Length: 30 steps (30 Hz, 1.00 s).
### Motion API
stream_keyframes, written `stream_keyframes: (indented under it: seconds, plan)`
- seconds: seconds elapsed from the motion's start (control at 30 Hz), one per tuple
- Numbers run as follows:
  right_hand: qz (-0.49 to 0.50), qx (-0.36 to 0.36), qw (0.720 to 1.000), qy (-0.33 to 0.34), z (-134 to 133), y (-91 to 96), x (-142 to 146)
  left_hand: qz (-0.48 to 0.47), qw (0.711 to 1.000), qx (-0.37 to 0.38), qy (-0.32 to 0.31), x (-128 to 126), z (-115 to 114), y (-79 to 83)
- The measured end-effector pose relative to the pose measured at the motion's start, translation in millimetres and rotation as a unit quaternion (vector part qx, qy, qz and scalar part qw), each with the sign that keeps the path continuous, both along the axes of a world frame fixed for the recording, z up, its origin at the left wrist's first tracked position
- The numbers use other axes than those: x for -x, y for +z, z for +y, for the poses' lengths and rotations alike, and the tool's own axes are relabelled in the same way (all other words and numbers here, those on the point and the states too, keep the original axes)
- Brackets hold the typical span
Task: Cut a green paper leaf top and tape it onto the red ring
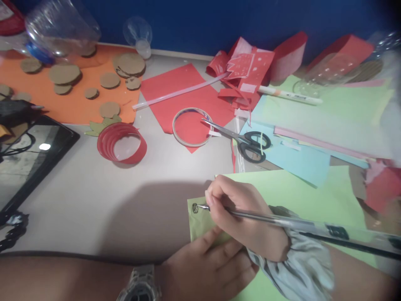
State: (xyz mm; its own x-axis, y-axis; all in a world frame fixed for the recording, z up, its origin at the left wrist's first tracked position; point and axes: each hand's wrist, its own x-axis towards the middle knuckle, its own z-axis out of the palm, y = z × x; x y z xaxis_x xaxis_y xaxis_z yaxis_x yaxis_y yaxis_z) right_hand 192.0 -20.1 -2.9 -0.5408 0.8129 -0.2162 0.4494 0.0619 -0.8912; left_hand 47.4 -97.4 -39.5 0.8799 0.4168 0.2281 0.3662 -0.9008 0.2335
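Note:
My right hand grips a clear pen in a writing pinch. The pen tip rests on a small dark scribble at the left corner of a light green paper sheet. My left hand, with a watch on the wrist, lies flat on the lower part of the same sheet, fingers stretched out beneath my right hand. A grey scrunchie sits round my right wrist.
Scissors, a tape ring, a red paper coil and red paper scraps lie farther back. Cardboard discs rest on orange paper. A tablet is at the left. Plastic bottles stand behind.

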Motion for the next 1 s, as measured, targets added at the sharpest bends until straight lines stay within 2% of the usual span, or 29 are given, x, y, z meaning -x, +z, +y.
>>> stream_keyframes:
  seconds: [0.43,1.0]
  plan:
    - [-0.002,0.014,1.000,0.004,1.2,2.5,0.5,0.000,1.000,0.012,-0.005,0.2,0.5,-0.3]
    - [-0.026,-0.010,0.999,0.028,1.8,1.9,-0.7,0.009,1.000,0.023,-0.013,1.3,-1.1,-0.9]
